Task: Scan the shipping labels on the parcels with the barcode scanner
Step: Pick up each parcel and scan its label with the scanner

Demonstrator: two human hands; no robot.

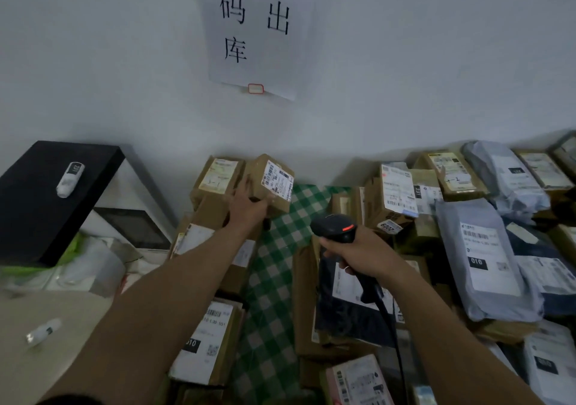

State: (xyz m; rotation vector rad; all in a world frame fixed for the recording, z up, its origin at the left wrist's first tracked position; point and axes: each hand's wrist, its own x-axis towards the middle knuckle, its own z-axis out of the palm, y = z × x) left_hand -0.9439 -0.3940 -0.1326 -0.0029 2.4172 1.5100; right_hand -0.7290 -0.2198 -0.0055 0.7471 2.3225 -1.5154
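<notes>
At the far middle of the bench (265, 358), close to the white wall (405, 77), the left hand (246, 208) grips a small cardboard box (274, 199). Its fingers are curled round the box's left side and lower edge, and the box is tilted so its white shipping label (278, 181) faces up toward the camera. Just left of it lies another labelled brown carton (216, 175) on a stack of cartons. Nearer and to the right, the right hand (358, 255) is wrapped tightly round the handle of a black barcode scanner (335, 228). The scanner's head, marked with a red strip, points toward the far side and is clear of the held box. A black cable (389, 320) runs from the handle toward the near edge. Between the two arms shows the green-and-white checked cloth (274, 264) that covers the bench. Under the right hand lies a dark mailer (343, 311) with a white label. On the near left is a carton (205, 342) whose label carries a black "010" tag. On the right, cartons and mailers are heaped together, among them a grey poly mailer (486, 261) also tagged "010". At far left stands a black box (40, 199) with a small white device (70, 179) on top. A paper sign (255, 30) with large Chinese characters hangs on the wall.
</notes>
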